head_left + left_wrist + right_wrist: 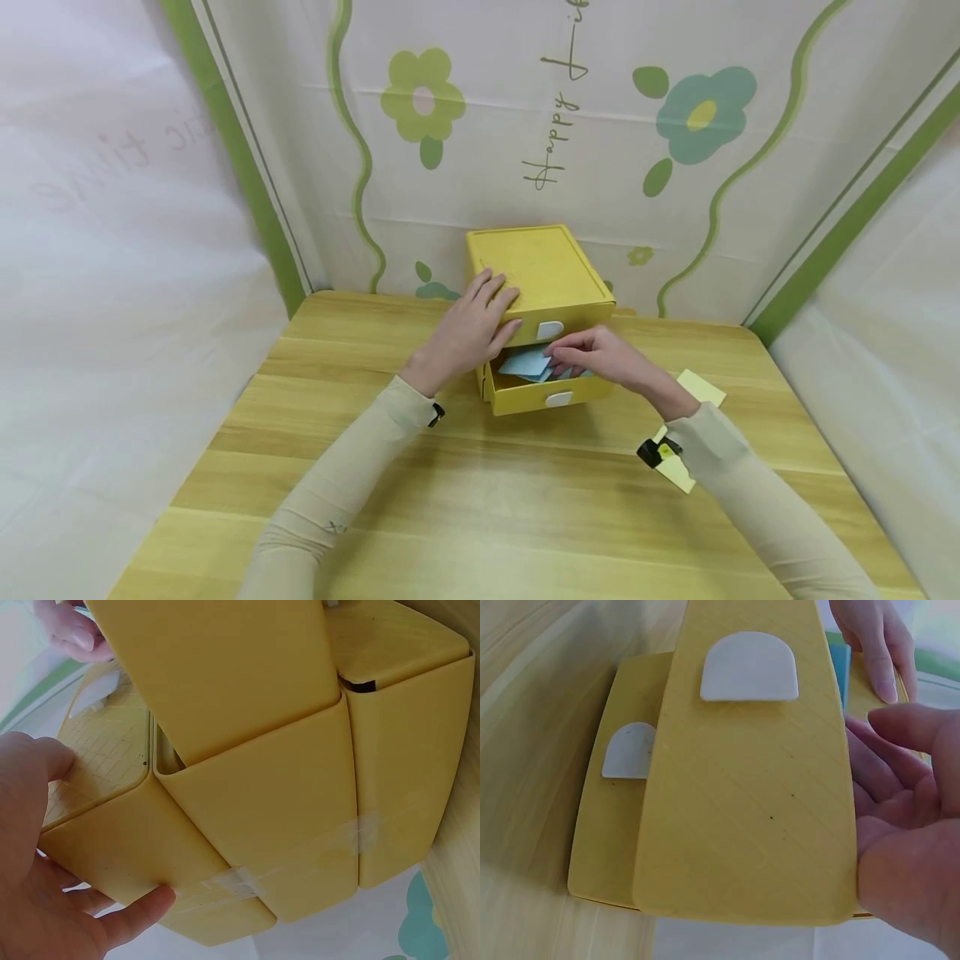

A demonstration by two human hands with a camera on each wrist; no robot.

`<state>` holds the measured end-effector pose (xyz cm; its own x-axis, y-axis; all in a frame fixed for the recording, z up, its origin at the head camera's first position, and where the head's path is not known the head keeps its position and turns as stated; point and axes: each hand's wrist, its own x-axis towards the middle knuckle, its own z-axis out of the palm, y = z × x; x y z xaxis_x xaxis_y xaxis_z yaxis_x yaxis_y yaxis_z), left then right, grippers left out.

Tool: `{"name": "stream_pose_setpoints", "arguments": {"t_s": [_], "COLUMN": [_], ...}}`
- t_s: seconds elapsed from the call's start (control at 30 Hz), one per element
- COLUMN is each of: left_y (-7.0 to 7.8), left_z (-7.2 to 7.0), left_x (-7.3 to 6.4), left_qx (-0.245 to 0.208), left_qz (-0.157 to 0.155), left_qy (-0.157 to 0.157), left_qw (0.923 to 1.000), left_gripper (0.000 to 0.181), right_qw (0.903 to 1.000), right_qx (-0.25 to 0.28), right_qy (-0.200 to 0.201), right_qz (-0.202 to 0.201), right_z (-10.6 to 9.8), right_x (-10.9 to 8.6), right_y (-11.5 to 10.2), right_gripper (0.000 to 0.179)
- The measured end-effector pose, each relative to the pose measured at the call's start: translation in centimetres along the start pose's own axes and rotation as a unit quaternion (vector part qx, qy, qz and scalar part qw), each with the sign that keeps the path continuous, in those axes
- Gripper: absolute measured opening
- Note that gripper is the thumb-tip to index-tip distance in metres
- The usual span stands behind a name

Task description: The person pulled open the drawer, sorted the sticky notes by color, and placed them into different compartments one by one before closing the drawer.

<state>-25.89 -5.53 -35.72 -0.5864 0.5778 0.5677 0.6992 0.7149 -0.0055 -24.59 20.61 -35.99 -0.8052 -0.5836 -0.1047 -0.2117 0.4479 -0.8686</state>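
A yellow drawer box (540, 267) stands at the back of the table, its middle drawer (525, 405) pulled out in front. My left hand (468, 325) rests over the box's top left corner. In the left wrist view its thumb lies on the front and one finger on the taped side. My right hand (607, 358) reaches over the open drawer and pinches a blue slip of paper (525, 362). In the right wrist view that slip rises above the drawer front (742, 802), which hides some fingertips. Other blue paper lies beneath.
To the right of the box, pale yellow papers (701, 387) lie on the wooden table (480, 517), partly under the right forearm. A printed cloth (495, 125) hangs behind the box, with white cloth at both sides. The lowest drawer (615, 832) is closed.
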Motion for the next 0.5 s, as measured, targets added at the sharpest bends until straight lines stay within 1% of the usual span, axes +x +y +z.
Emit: {"name": "stream_pose_setpoints", "arguments": {"t_s": [0.1,0.2,0.37,0.5], "left_y": [0.0,0.0,-0.1,-0.1], "left_z": [0.0,0.0,0.1,0.2], "left_x": [0.0,-0.1,-0.1,-0.1], "left_qx": [0.0,-0.002,-0.002,-0.002], "left_qz": [0.0,-0.003,-0.005,-0.003], "left_qy": [0.003,0.002,0.001,0.003], "left_qw": [1.0,1.0,1.0,1.0], "left_gripper": [0.043,0.044,0.044,0.045], "right_qw": [0.9993,0.9964,0.9857,0.977], "right_qx": [-0.021,-0.053,-0.101,-0.115], "right_qy": [-0.031,-0.065,-0.126,-0.17], "right_qz": [0.004,-0.006,-0.048,-0.058], "right_z": [0.1,0.2,0.4,0.6], "right_x": [0.3,0.5,0.9,1.2], "right_y": [-0.2,-0.4,-0.8,-1.2], "right_gripper": [0.035,0.036,0.039,0.042]}}
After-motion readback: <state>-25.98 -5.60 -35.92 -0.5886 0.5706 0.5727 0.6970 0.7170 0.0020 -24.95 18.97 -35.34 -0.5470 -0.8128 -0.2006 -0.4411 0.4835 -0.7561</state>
